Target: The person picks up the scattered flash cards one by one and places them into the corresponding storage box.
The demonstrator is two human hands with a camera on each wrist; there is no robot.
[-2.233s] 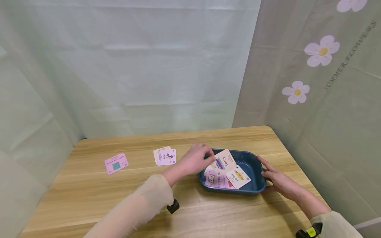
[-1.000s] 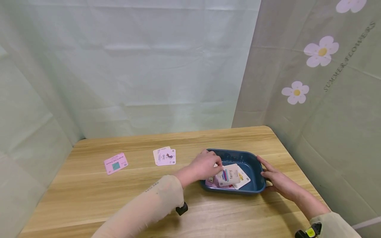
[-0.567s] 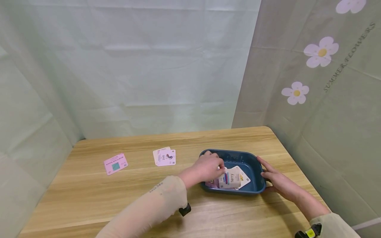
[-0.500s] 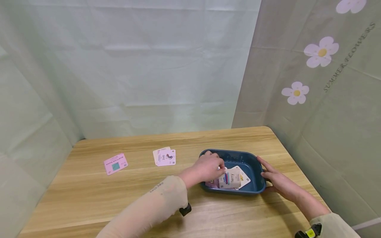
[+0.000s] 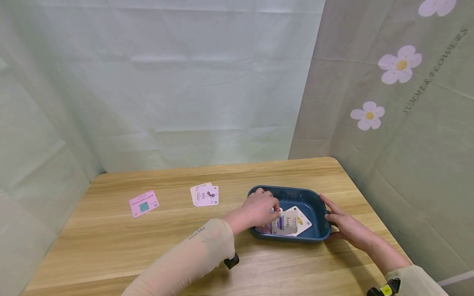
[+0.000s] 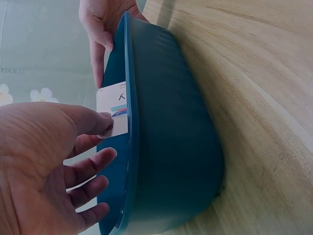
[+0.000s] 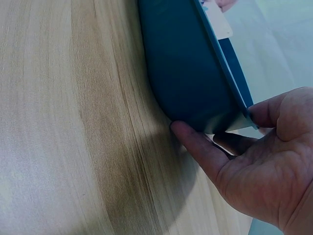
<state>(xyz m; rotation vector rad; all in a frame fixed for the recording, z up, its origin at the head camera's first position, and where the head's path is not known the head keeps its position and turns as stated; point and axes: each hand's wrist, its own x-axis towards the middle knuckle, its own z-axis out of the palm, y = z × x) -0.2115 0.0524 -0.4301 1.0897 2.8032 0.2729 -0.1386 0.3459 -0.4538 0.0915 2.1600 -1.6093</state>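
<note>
My left hand is over the left part of the dark blue plastic bin, pinching the corner of a flashcard marked "ferry" between thumb and forefinger. In the left wrist view the ferry card stands within the rim, and the other fingers are spread apart. Under it lie a white card with a yellow picture and a pink card, both partly hidden. My right hand grips the bin's right end. In the right wrist view its thumb is over the rim and its fingers are against the outside.
Two overlapping cards, the upper reading "ant", lie left of the bin on the wooden table. Farther left is a pink card with a teal square. Pale curtains surround the table's back and sides.
My left hand has moved slightly right and down, bringing the ferry card lower into the bin, over the pink card and part of the white one. My right hand keeps its place.
</note>
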